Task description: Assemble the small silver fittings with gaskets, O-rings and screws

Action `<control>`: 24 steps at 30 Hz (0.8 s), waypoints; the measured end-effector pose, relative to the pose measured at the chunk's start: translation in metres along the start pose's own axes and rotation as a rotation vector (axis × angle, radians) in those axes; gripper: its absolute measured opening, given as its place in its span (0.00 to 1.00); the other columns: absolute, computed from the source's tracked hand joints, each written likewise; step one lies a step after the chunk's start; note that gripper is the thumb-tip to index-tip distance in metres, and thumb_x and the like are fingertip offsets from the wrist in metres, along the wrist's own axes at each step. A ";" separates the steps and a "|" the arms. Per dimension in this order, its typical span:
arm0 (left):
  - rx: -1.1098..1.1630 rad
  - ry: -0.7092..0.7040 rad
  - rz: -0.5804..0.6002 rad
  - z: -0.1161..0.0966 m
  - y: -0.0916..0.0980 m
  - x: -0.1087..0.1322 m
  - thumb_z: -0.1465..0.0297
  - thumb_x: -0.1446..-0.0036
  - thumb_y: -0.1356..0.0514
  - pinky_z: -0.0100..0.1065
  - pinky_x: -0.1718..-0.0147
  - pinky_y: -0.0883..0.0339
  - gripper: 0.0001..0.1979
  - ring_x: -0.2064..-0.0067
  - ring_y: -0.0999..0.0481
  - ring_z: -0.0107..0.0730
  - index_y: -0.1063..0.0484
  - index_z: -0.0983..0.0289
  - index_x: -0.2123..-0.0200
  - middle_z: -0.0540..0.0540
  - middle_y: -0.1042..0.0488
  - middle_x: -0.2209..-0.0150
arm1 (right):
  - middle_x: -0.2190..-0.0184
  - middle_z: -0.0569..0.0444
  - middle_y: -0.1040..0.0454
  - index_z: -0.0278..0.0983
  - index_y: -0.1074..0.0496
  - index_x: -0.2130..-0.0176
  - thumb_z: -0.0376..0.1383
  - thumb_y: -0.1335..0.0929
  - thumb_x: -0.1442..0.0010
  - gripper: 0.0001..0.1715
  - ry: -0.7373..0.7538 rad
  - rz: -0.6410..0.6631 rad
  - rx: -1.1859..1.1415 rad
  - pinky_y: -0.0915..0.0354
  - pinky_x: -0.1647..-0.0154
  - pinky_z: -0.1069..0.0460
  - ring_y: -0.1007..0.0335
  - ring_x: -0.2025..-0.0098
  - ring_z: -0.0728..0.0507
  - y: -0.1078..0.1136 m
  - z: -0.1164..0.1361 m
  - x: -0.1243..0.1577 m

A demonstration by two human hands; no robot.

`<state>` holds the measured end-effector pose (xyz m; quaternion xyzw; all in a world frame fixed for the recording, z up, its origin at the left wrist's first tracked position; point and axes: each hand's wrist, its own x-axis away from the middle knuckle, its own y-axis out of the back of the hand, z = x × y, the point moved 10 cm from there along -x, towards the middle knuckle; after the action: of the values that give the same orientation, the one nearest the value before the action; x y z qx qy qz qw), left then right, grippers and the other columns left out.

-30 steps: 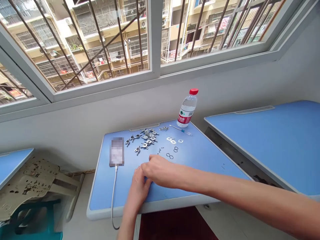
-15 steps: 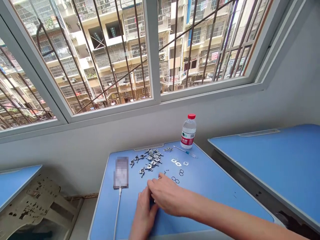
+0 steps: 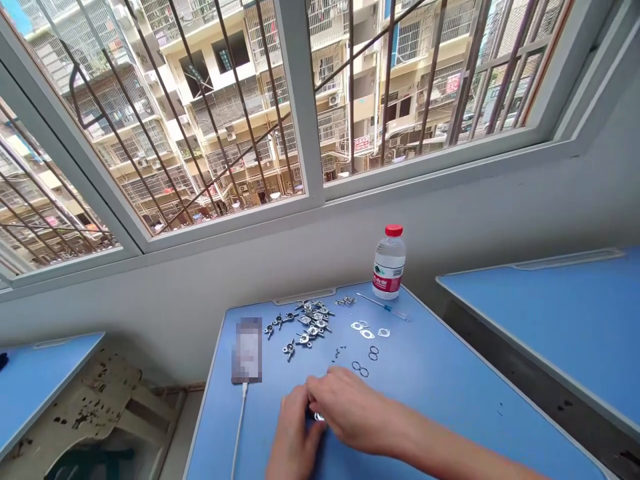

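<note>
a: metal part [image 3: 319, 417]?
b: near side of tabletop [image 3: 440, 373], between hands. left hand [image 3: 294, 427] pinching it; right hand [image 3: 347, 405] curled over, grip hidden, can't tell.
a: risk?
b: right knuckles nudging far could scatter tiny dark bits [image 3: 338, 353].

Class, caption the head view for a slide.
Left hand and right hand meet around a small, partly hidden silvery part at a blue desk with silvery metal fittings and thin black rings.

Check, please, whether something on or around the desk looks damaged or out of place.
The pale chair at lower left looks damaged: dark patches mark its surface, perhaps peeling or stains. On the desk, nothing looks spilled; the capped bottle stands upright.
</note>
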<state>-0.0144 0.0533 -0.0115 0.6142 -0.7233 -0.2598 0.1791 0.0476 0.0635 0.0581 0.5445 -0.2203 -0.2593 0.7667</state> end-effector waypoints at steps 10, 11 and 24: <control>-0.163 -0.058 -0.080 -0.023 0.036 -0.021 0.77 0.44 0.47 0.36 0.56 0.33 0.11 0.58 0.27 0.37 0.29 0.61 0.61 0.56 0.30 0.60 | 0.82 0.61 0.37 0.39 0.35 0.71 0.52 0.39 0.37 0.21 -0.163 -0.600 -0.936 0.40 0.79 0.53 0.39 0.83 0.49 0.030 -0.114 0.034; -0.222 -0.084 -0.120 -0.028 0.050 -0.033 0.76 0.43 0.48 0.36 0.56 0.33 0.11 0.58 0.27 0.38 0.29 0.61 0.60 0.57 0.30 0.60 | 0.83 0.62 0.38 0.39 0.34 0.71 0.54 0.38 0.38 0.23 -0.214 -0.667 -0.979 0.39 0.79 0.52 0.38 0.84 0.49 0.030 -0.129 0.039; -0.458 -0.023 -0.108 0.004 0.064 -0.157 0.74 0.46 0.42 0.36 0.59 0.31 0.10 0.61 0.24 0.38 0.25 0.63 0.60 0.56 0.28 0.61 | 0.81 0.60 0.37 0.39 0.34 0.69 0.56 0.37 0.38 0.24 -0.356 -0.877 -0.945 0.36 0.78 0.51 0.35 0.81 0.47 0.037 -0.174 0.069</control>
<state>-0.0393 0.2149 0.0327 0.5925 -0.6136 -0.4331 0.2913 0.2139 0.1552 0.0436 0.1384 0.0354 -0.7014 0.6984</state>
